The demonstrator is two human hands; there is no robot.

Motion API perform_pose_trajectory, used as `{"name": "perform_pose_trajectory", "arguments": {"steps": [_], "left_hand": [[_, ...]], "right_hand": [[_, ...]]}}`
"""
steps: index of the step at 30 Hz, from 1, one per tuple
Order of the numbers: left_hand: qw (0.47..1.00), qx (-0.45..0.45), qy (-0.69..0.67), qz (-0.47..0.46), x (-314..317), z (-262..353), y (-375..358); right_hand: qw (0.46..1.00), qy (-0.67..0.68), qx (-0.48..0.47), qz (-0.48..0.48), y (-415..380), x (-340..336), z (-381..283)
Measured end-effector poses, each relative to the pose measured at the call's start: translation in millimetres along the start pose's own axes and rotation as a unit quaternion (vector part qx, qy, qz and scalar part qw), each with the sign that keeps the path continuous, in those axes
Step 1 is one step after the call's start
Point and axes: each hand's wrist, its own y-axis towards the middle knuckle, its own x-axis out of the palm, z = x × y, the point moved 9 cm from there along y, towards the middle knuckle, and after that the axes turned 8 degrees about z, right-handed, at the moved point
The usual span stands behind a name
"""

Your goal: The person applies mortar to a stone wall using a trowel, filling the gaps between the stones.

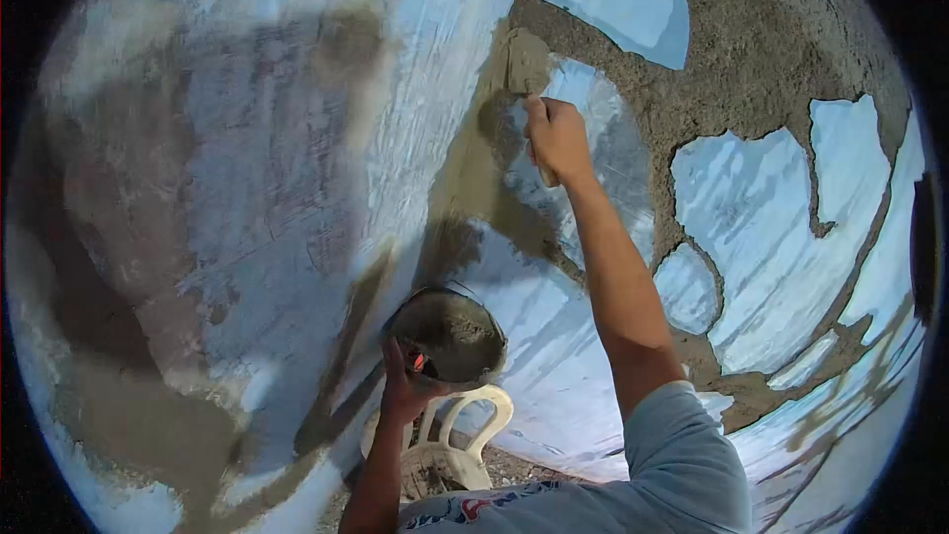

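One round container (469,383) of grey mortar (457,328) is gripped by left fingers (395,360); right fingers (539,119) clasp a trowel (527,61).

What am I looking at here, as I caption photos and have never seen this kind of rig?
There is no robot: these are a person's bare hands, seen in one picture from a camera worn on their head. Its lens probably causes the curved, dark-cornered look.

The right hand grips a handled tool, its end against the wall. The left hand holds a dark round container with grey, mortar-like material inside. The wall is blue, with rough grey-brown areas. Below stands a pale chair. The small red thing by the left thumb is unclear.
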Motion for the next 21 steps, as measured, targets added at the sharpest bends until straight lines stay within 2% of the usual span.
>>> {"name": "perform_pose_trajectory", "arguments": {"steps": [2, 3, 6, 9, 12, 14, 17, 20, 21], "left_hand": [[1.0, 0.014, -0.016, -0.001, -2.5, 7.1, 0.5], [1.0, 0.011, -0.018, -0.003, -2.8, 7.1, 0.0], [1.0, -0.015, 0.011, -0.006, -3.2, 3.9, -1.8], [0.999, -0.021, 0.043, -0.004, -1.9, -0.2, -1.6], [0.999, -0.023, 0.04, -0.004, -2.0, 3.7, -1.7], [0.999, -0.013, 0.036, -0.002, -1.4, 2.0, -2.6], [1.0, -0.019, 0.023, -0.006, -5.0, 15.3, -4.3], [0.999, -0.048, -0.01, -0.009, -6.0, 29.4, -4.7], [0.999, -0.051, -0.006, -0.008, -6.0, 29.2, -4.4]], "right_hand": [[1.0, -0.003, -0.003, -0.012, -11.3, 5.3, -3.2], [0.998, -0.041, -0.051, 0.004, -5.7, 12.5, 16.1], [0.994, -0.07, -0.083, 0.012, -18.4, 18.6, 27.6], [1.0, -0.019, -0.005, -0.019, -40.7, 21.9, 33.8], [0.995, -0.045, 0.067, -0.062, -55.8, 24.9, 39.2], [0.995, -0.076, -0.064, -0.01, -54.8, 29.8, 55.5], [0.993, -0.098, -0.064, -0.011, -68.4, 31.5, 58.9], [0.98, -0.109, -0.162, 0.023, -86.1, 32.1, 63.4], [0.97, -0.152, -0.19, 0.015, -91.3, 34.7, 71.8]]}}
